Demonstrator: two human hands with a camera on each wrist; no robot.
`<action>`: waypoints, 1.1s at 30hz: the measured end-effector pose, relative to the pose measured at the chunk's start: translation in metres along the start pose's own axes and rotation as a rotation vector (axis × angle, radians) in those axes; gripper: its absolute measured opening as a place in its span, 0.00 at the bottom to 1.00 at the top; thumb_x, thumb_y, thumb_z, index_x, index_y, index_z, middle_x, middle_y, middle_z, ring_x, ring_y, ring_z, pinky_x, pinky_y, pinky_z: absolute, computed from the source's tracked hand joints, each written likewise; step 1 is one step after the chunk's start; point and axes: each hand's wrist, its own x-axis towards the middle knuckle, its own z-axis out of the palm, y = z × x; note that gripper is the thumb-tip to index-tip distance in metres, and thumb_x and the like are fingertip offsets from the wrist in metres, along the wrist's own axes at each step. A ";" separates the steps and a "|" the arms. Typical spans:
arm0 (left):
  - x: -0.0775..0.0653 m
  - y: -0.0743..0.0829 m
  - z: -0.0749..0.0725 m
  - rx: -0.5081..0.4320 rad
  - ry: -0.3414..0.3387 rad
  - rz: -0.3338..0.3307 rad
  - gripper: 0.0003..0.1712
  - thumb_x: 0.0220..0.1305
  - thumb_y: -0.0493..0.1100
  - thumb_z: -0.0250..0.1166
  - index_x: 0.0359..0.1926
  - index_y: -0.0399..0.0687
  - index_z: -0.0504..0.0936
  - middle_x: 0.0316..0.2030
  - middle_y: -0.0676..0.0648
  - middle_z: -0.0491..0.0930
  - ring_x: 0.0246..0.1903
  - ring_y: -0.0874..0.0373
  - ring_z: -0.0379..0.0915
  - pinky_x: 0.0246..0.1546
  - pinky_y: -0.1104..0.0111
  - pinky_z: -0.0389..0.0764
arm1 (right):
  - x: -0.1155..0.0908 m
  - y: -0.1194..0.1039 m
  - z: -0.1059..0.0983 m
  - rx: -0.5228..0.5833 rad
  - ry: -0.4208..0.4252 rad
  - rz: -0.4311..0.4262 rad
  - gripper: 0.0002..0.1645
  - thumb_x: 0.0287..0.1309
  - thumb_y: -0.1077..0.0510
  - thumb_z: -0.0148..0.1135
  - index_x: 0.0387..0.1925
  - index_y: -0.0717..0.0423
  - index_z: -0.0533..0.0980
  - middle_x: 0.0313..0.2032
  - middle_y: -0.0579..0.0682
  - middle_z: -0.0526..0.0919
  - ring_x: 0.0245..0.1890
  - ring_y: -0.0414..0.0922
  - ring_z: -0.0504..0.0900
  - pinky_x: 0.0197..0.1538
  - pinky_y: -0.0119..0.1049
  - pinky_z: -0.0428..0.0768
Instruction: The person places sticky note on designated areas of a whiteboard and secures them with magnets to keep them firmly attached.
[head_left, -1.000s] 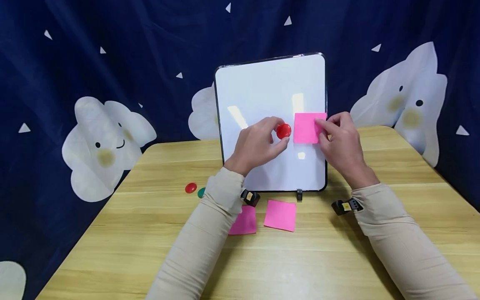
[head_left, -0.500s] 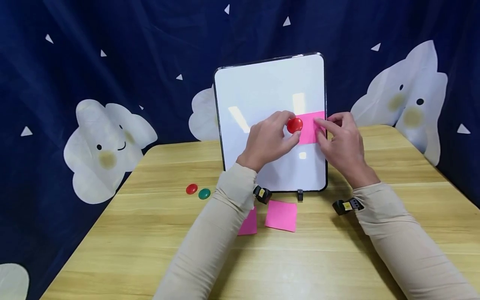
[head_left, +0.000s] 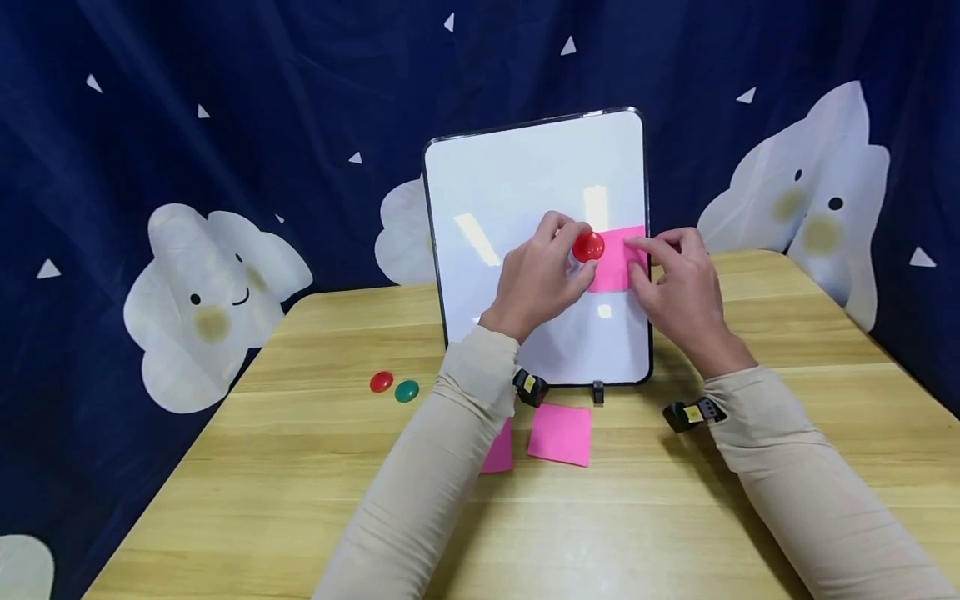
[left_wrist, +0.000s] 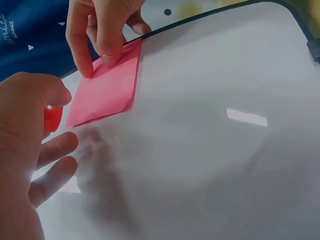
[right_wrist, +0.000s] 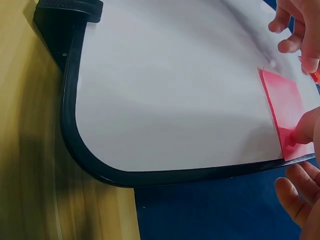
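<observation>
Bright light is filling the head view and glaring in white patches on the whiteboard [head_left: 525,192]; a soft shadow is darkening the desk [head_left: 600,533] beside the right sleeve [head_left: 817,483]. Both wrist views are looking dimmer.

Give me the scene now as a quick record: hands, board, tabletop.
Black-framed rectangular whiteboard: standing on the wood-grain table
Right hand: pressing a square pink paper note to the board's right side
Left hand: pinching a round glossy red disc by that note's upper left; contact unclear
Front left of board: second red disc, round green disc
In front of board: second pink note; third pink note, partly hidden by the beige left sleeve
</observation>
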 end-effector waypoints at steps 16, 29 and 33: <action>0.014 0.007 0.008 0.046 -0.029 -0.016 0.23 0.64 0.51 0.68 0.58 0.49 0.80 0.50 0.48 0.77 0.33 0.63 0.78 0.33 0.75 0.79 | -0.001 0.003 0.000 -0.004 -0.021 0.005 0.18 0.62 0.63 0.65 0.54 0.59 0.81 0.47 0.63 0.70 0.36 0.53 0.73 0.34 0.46 0.76; 0.022 0.013 0.018 0.076 -0.033 -0.005 0.19 0.65 0.50 0.67 0.53 0.48 0.80 0.48 0.48 0.77 0.29 0.63 0.78 0.33 0.77 0.78 | -0.004 0.007 0.003 -0.015 -0.012 -0.018 0.18 0.62 0.62 0.64 0.54 0.59 0.82 0.46 0.62 0.71 0.31 0.52 0.73 0.33 0.45 0.76; 0.024 0.016 0.019 0.090 -0.024 0.013 0.17 0.65 0.49 0.68 0.50 0.47 0.79 0.47 0.48 0.77 0.29 0.63 0.78 0.34 0.77 0.78 | -0.004 0.007 0.003 -0.005 -0.005 -0.026 0.18 0.62 0.62 0.65 0.53 0.59 0.82 0.46 0.62 0.71 0.34 0.52 0.73 0.33 0.45 0.75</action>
